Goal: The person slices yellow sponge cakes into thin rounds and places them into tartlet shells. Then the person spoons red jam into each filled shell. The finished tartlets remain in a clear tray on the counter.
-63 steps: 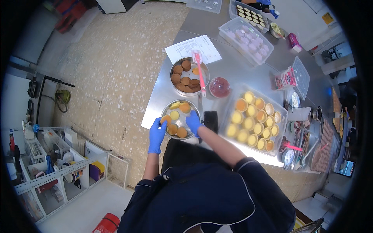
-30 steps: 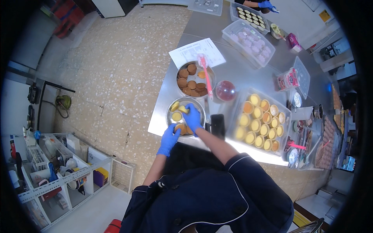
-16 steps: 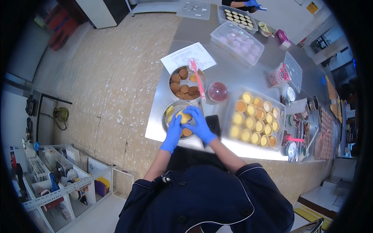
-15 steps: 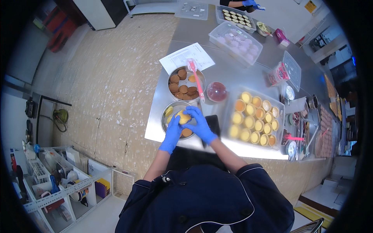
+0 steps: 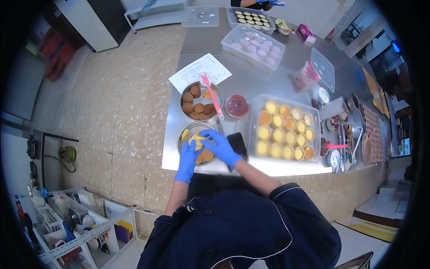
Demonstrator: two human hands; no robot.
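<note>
Gripping one yellow pastry between them, both hands hover over the metal bowl.

A long stainless-steel worktable ran from the near edge toward the far corner, its front strip catching a bright band of light. Left of it lay a speckled beige terrazzo floor, with a dark cabinet and a white cabinet standing at its far end. A white low shelf stood beyond the table's head. On the left, a coiled green hose sat against a pale wall beside a black pipe frame. In the lower left corner stood white wire racks crowded with small items. At the far right, darker counters and a lit screen showed dimly
</note>
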